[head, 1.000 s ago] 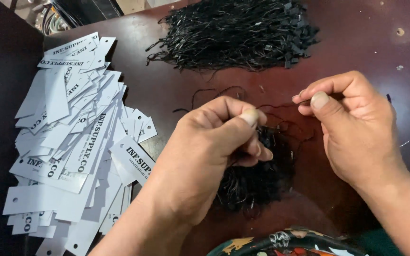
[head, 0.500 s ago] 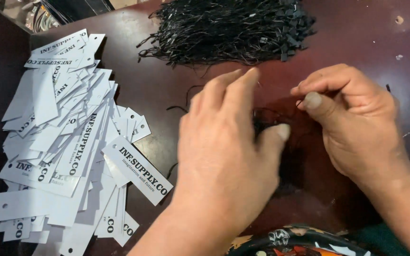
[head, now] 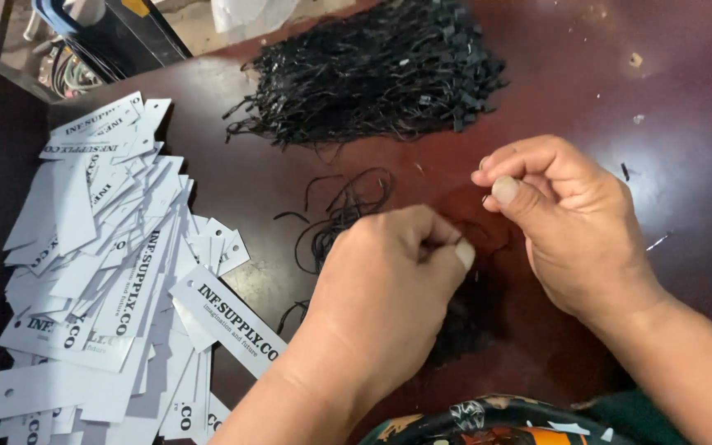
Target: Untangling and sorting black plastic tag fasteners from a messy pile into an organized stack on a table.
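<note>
The thin black string point(head: 465, 233) is stretched between your two hands, low over the dark red table point(head: 686, 124), roughly centre frame. Your left hand point(head: 389, 288) is curled into a loose fist, thumb pressed to the fingers, pinching one end of that string near the thumb tip. Your right hand point(head: 570, 222) sits just beside it, thumb and forefinger pressed together at the upper left of the hand; it looks like they nip the other end, but the strand there is too thin to make out for sure. Under and behind your left hand lies a small loose bundle of black strings point(head: 344, 210), a few loops spilling out toward the far side; more dark strands show beneath your left wrist, mostly hidden. Further back, well apart from both hands, is a big heap of black strings point(head: 372, 74) with small flat ends. To your left, a wide sprawl of white paper tags point(head: 100, 272) with black print and punched holes covers the table edge, overlapping in every direction; one tag point(head: 228, 320) pokes out of the pile and lies just beside your left forearm. A few black scraps dot the table right of your right hand.
</note>
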